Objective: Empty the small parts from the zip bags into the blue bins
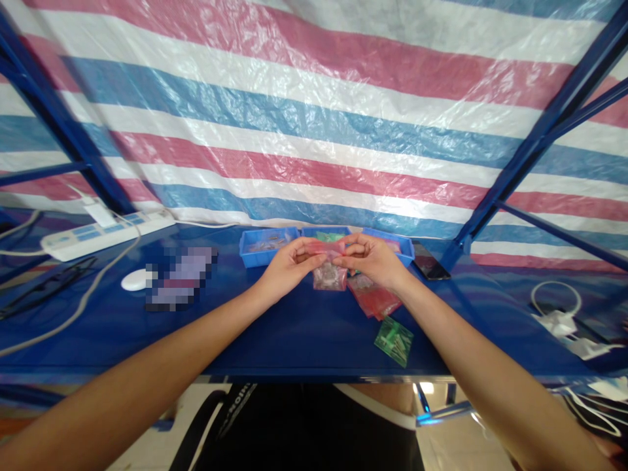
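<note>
Between my two hands is a small clear plastic bag with a reddish top (330,278), held up over the table. My left hand (300,260) pinches its upper left side, and my right hand (367,256) pinches the upper right. What lies inside the bag is too blurred to name. Under my right hand, red plastic bags (373,297) lie on the table. Nearer the front edge is a green zip bag (394,341) holding several screw-like metal pieces. Just behind my hands stand blue trays (265,258), partly hidden by my fingers, with small bagged items in them.
A black phone (432,260) lies right of the trays. On the left are a white power strip (108,234), a white round object (137,280), a blurred-out purple item (181,278) and cables. Blue metal posts (530,140) and a striped tarp (314,118) bound the blue table (294,347).
</note>
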Demonstrator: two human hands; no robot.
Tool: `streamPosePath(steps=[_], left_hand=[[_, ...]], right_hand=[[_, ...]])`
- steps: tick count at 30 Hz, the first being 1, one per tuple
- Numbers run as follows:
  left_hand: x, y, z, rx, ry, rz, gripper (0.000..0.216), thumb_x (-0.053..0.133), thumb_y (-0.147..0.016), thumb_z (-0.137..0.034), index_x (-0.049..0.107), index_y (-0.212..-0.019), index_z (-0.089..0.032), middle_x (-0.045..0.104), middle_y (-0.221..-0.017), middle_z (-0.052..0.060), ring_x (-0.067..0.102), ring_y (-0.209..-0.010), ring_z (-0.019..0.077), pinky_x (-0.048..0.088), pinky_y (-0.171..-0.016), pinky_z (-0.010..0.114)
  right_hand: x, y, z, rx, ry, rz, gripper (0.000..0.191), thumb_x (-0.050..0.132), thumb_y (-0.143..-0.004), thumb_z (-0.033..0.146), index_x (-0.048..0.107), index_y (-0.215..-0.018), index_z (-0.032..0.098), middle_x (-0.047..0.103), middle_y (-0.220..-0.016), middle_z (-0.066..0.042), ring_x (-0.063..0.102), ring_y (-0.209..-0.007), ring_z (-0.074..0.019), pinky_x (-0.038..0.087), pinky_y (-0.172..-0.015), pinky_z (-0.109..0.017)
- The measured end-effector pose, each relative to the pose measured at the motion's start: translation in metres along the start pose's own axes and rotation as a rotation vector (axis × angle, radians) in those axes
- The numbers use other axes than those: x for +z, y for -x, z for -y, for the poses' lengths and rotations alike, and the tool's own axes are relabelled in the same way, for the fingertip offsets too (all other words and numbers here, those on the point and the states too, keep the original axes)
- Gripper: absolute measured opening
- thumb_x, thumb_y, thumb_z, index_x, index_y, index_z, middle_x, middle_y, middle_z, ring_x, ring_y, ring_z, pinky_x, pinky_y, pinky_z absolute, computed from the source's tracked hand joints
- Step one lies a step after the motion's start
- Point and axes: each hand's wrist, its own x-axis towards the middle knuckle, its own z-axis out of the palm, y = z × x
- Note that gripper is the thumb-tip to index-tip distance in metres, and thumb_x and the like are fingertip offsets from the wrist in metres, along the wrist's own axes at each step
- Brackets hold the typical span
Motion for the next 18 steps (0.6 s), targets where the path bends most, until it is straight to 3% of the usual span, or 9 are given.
streamPosePath(steps=[4, 10, 14, 18], left_hand=[[-0.0007, 0.0014, -0.0003, -0.018, -0.016, -0.001, 0.053, 0.094, -0.077, -0.044, 0.070, -0.115, -0.017, 0.082, -0.107, 0.009, 0.078, -0.096, 0.0231, 0.059, -0.092, 0.036], [0.0006, 0.0021, -0.0053, 0.051, -0.023, -0.089, 0.048, 0.091, -0.080, -0.045, 0.072, -0.114, -0.017, 0.080, -0.109, 0.007, 0.075, -0.099, 0.0227, 0.059, -0.093, 0.034], [0.0019, 0.0018, -0.0070, 0.047, 0.012, -0.126, 0.056, 0.091, -0.080, -0.045, 0.069, -0.123, -0.018, 0.080, -0.109, 0.007, 0.075, -0.099, 0.0230, 0.059, -0.091, 0.034], [0.0048, 0.0026, -0.0042, -0.022, 0.111, -0.014, 0.070, 0.096, -0.075, -0.039, 0.064, -0.134, -0.018, 0.078, -0.125, 0.011, 0.075, -0.110, 0.0260, 0.059, -0.098, 0.038]], right_hand=[[0.0038, 0.0036, 0.0026, 0.004, 0.007, 0.089, 0.051, 0.098, -0.071, 0.044, 0.072, -0.109, 0.022, 0.080, -0.085, 0.001, 0.072, -0.070, -0.0155, 0.056, -0.067, -0.028], [0.0088, 0.0067, 0.0051, -0.003, -0.014, 0.167, 0.048, 0.097, -0.073, 0.044, 0.073, -0.109, 0.023, 0.081, -0.094, -0.001, 0.075, -0.081, -0.0179, 0.059, -0.078, -0.031], [0.0074, 0.0041, 0.0031, 0.000, -0.010, 0.130, 0.045, 0.098, -0.070, 0.043, 0.073, -0.101, 0.022, 0.080, -0.088, 0.001, 0.072, -0.073, -0.0160, 0.058, -0.071, -0.029], [0.0042, -0.0010, -0.0001, -0.027, -0.061, 0.018, 0.049, 0.099, -0.068, 0.042, 0.074, -0.106, 0.023, 0.081, -0.091, 0.000, 0.073, -0.074, -0.0160, 0.058, -0.073, -0.030]])
